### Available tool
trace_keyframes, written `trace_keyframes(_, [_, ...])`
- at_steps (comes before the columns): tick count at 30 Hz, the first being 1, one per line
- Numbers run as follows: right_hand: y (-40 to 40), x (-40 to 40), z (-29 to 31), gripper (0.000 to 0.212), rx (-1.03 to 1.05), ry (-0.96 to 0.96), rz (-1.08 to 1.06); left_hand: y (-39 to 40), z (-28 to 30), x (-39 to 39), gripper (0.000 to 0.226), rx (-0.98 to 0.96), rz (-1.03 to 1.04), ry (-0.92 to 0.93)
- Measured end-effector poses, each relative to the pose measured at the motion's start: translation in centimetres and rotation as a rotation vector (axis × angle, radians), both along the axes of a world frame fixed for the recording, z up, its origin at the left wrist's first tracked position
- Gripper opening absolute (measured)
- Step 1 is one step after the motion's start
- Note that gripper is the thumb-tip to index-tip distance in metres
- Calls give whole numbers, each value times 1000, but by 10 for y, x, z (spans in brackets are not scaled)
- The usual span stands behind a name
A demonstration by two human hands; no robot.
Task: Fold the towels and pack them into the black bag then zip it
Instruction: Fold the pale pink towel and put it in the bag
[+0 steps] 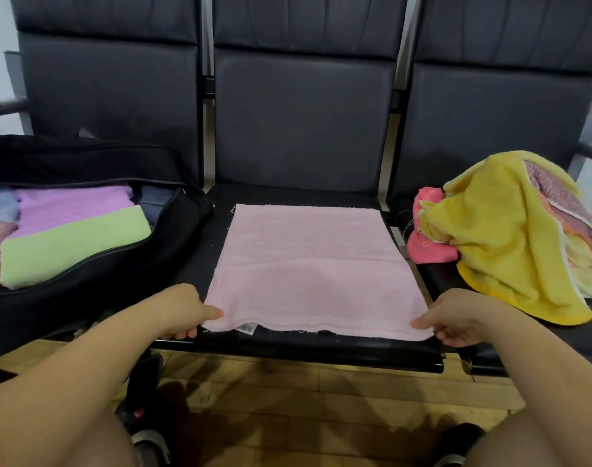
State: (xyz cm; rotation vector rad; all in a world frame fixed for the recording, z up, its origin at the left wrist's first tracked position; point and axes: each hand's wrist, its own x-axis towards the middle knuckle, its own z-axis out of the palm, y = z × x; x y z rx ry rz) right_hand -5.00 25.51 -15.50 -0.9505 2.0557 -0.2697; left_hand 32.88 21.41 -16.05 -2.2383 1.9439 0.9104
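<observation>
Pink towel [309, 264] spread flat on middle seat [321, 345] of black bench, near edge at seat front, small label showing underneath. Left hand [183, 310] pinches near-left corner, thumb on top; right hand [456, 315] pinches near-right corner. Black bag [95, 281] on left seat, unzipped, holding folded green towel [72, 246], purple towel [75, 205], others beside. Yellow towel [510, 237] heaped on right seat with coral towel [426, 230].

black bag [95, 284] left, towel pile [510, 244] right
</observation>
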Motion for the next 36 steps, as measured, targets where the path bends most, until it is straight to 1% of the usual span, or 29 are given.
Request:
trace_keyframes(3, [4,-1,2,22,12,-39,-10,0,-5,2,24,54,146,279])
trace_keyframes(6, [9,0,7,21,-24,-131,-15,0,-4,7,17,-22,244,526])
trace_keyframes(9, [14,-1,13,17,-126,-276,-49,2,-1,13,23,-131,280,673])
trace_keyframes(11, [18,1,16,10,-173,-379,-62,4,3,17,26,-210,297,729])
trace_keyframes(13, [21,4,20,9,-237,-481,-119,5,11,22,23,-285,304,767])
trace_keyframes(17, [22,9,44,13,-481,-642,-182,11,33,30,22,-394,316,915])
trace_keyframes(19, [28,14,70,9,-616,-737,-196,16,51,30,12,-447,321,1021])
trace_keyframes(20, [31,16,84,7,-685,-790,-197,19,63,29,14,-489,330,1102])
trace_keyframes(21, [36,18,100,7,-760,-856,-190,21,79,29,22,-540,346,1196])
trace_keyframes(23, [44,24,131,18,-926,-985,-165,27,116,26,37,-643,367,1391])
trace_keyframes(24, [45,24,143,14,-995,-1032,-156,31,135,26,41,-681,347,1474])
trace_keyframes(25, [49,28,157,15,-1056,-1077,-156,35,152,25,37,-707,307,1547])
trace_keyframes(26, [47,25,167,30,-1113,-1118,-157,38,167,25,31,-724,258,1608])
trace_keyframes(27, [48,27,178,42,-1146,-1140,-164,40,178,25,29,-737,213,1651])
trace_keyframes(29, [44,27,189,49,-1199,-1148,-162,37,189,26,29,-743,176,1682])
trace_keyframes(31, [33,27,185,46,-1184,-1144,-154,28,185,24,32,-719,213,1674])
trace_keyframes(34, [10,28,155,37,-1097,-1112,-202,9,155,19,43,-621,359,1641])
trace_keyframes(36, [-4,29,129,24,-1036,-1103,-242,-5,126,16,48,-550,439,1622])
